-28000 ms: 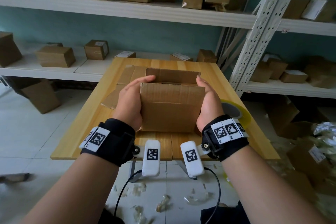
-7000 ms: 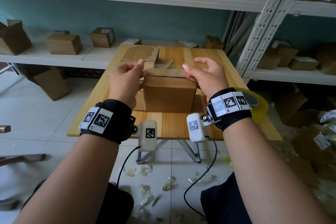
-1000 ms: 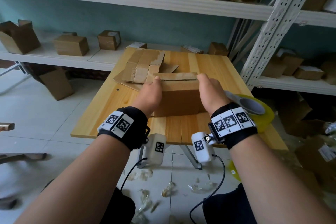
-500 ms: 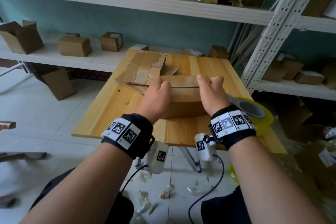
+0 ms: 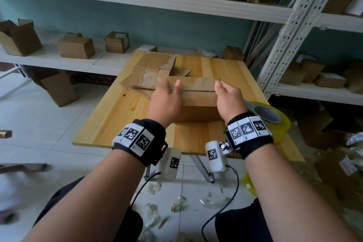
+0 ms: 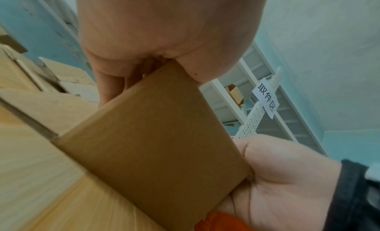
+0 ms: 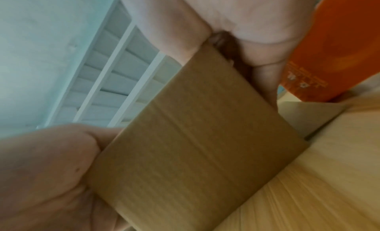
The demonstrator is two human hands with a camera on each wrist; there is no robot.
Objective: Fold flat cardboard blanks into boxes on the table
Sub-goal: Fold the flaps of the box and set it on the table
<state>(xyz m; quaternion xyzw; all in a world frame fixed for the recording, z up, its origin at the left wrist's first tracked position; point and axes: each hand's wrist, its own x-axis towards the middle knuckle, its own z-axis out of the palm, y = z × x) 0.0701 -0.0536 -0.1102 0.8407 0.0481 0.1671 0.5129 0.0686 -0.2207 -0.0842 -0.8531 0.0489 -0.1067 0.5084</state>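
Note:
A brown cardboard box [image 5: 198, 99] stands in the middle of the wooden table [image 5: 117, 120], its two top flaps folded down and meeting at a seam. My left hand [image 5: 167, 97] holds its left end, with two fingertips lying on the far flap. My right hand [image 5: 227, 96] holds the right end, thumb up at the top corner and fingers loosely curled. In the left wrist view the box [image 6: 154, 137] sits clamped between both palms, and the right wrist view shows the same box [image 7: 195, 145]. A stack of flat blanks [image 5: 149, 72] lies just behind it on the left.
A yellow tape roll [image 5: 279, 125] sits at the table's right edge beside my right wrist. A white perforated shelf upright [image 5: 294, 25] stands close to the right, and shelves with finished boxes [image 5: 75, 47] run behind. Scraps litter the floor.
Over the last second my left hand has slid up so its fingertips lie on the top flap. My right hand has shifted a little at the right end. The box stays on the table.

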